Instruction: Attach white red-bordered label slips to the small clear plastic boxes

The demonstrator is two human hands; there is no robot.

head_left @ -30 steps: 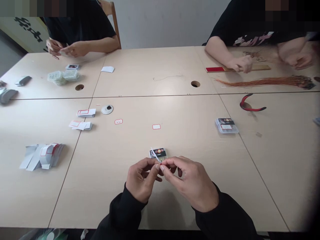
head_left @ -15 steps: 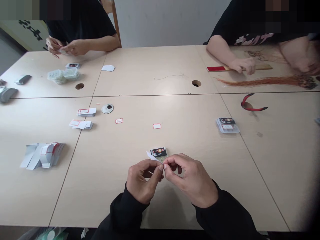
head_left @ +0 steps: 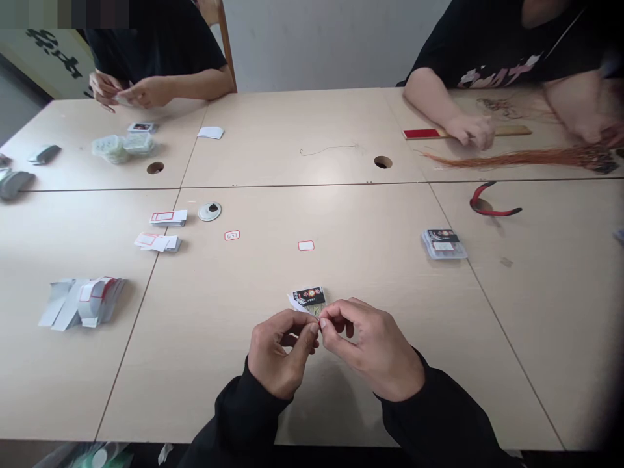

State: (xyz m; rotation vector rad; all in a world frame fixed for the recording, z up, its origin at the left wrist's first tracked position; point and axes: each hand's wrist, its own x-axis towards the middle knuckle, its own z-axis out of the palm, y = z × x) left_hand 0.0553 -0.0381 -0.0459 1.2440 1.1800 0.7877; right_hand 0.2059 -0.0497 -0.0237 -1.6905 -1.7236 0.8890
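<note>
Head view: left hand (head_left: 277, 354) and right hand (head_left: 377, 346), both grips pinched on near end of 1 white strip (head_left: 298, 305). Strip at 12 o'clock, black-labelled box (head_left: 309, 296) just beyond. On worktop (head_left: 390, 279): blank label (head_left: 306, 246) 12 o'clock, marked label (head_left: 232, 235) 11, clear case (head_left: 443, 247) 2.

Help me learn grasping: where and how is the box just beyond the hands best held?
Likely the far end of the box, side edges pinched from above: it seems to lie flat, while the left hand and strip partly hide its near end.
</note>
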